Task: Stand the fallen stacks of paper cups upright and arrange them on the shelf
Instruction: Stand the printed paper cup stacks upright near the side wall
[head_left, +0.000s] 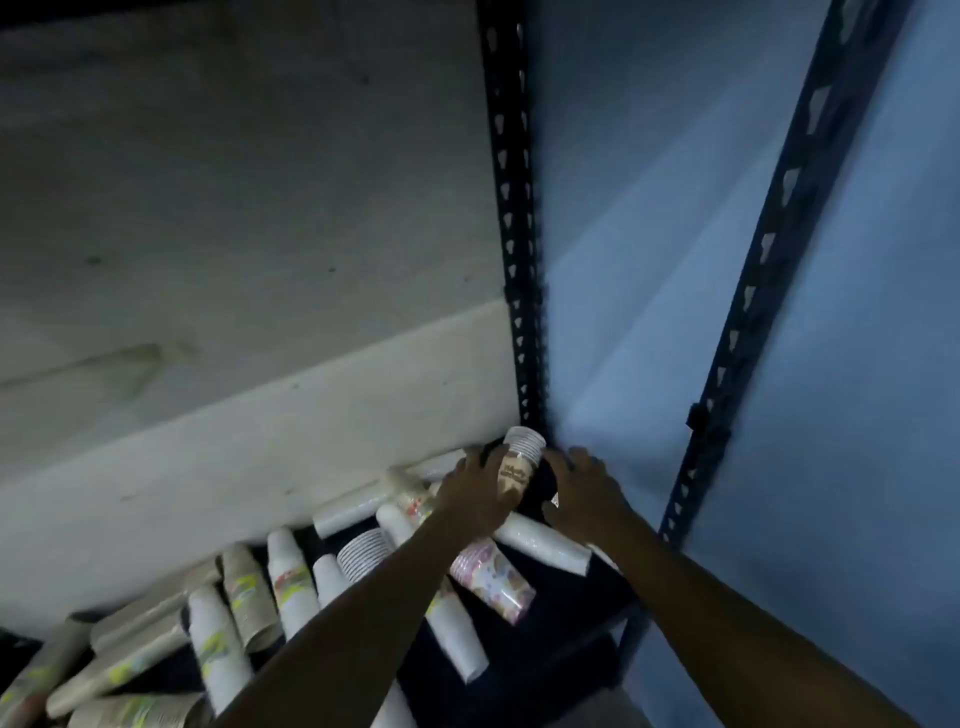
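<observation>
My left hand (480, 491) wraps its fingers round a cup stack (519, 462) in the shelf's (561, 597) back right corner. My right hand (587, 488) rests beside it, fingers spread. Recommended: seat the stack flat against the post (511, 208) before letting go; other stacks (244, 587) lie fallen.

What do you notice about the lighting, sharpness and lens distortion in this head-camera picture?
Head view: dim, bluish light, brightest on the wall right of the corner post; the left hand and right hand look soft, as does the print on the cup stack between them; the wide lens makes the posts lean and the fallen stacks smear toward the corner.
</observation>
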